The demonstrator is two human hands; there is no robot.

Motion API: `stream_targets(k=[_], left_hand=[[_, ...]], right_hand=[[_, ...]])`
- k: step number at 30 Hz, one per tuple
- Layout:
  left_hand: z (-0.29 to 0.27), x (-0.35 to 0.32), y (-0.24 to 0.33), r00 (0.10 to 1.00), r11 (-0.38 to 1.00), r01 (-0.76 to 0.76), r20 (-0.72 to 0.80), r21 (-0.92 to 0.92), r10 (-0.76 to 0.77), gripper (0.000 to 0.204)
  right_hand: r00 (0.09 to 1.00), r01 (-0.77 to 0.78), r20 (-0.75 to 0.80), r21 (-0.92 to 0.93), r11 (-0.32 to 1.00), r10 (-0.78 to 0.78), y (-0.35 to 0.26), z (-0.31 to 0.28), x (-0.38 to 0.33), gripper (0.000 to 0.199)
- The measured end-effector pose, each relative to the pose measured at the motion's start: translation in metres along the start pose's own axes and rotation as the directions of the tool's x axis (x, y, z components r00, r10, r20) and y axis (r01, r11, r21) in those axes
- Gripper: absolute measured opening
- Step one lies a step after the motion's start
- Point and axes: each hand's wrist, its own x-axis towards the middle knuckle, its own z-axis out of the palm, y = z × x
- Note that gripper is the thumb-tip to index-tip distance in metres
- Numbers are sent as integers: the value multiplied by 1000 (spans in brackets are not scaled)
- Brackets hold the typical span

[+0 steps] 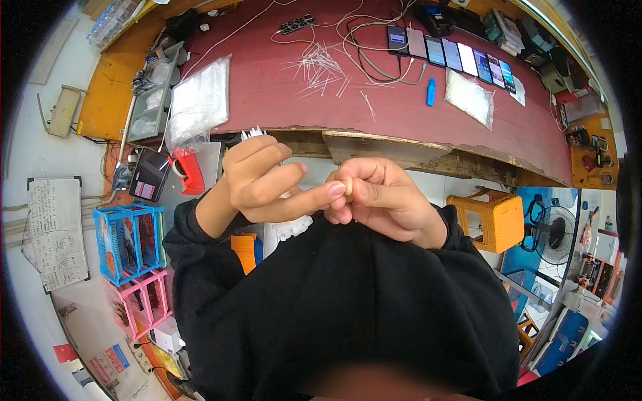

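Note:
My left hand [264,177] is closed round a bundle of thin white strips that look like cable ties [292,228]. Their pointed ends stick out above the fist, and a cluster of small blocky ends shows below it. The left index finger reaches across to my right hand [394,204]. Between the right thumb and fingers is a small pale, cream-coloured piece [348,186], pinched where the two hands meet; its kind cannot be made out. Both hands are held in front of my black top, short of the table's near edge.
On the dark red table [267,93] lie scattered white strips [321,70], a row of phones [451,57], a blue marker-like item [431,92] and clear bags [200,100]. A red tape dispenser [189,172] stands left; an orange stool [491,220] stands right.

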Motion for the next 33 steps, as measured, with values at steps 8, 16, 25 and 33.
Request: stream_targets(k=[8, 16, 25, 33], left_hand=[[7, 7, -14, 999, 991, -43, -2, -130, 43, 35], [5, 2, -16, 989, 984, -101, 91, -148, 116, 40], [9, -7, -18, 989, 986, -146, -22, -81, 145, 54], [3, -5, -18, 998, 993, -61, 2, -98, 62, 44]], right_hand=[[984, -74, -175, -215, 974, 36, -2, 5, 1, 19], [990, -27, -141, -320, 947, -19, -2, 5, 2, 16], [998, -66, 15, -119, 991, 68, 2, -4, 1, 16], [986, -163, -41, -63, 985, 161, 0, -5, 0, 18]])
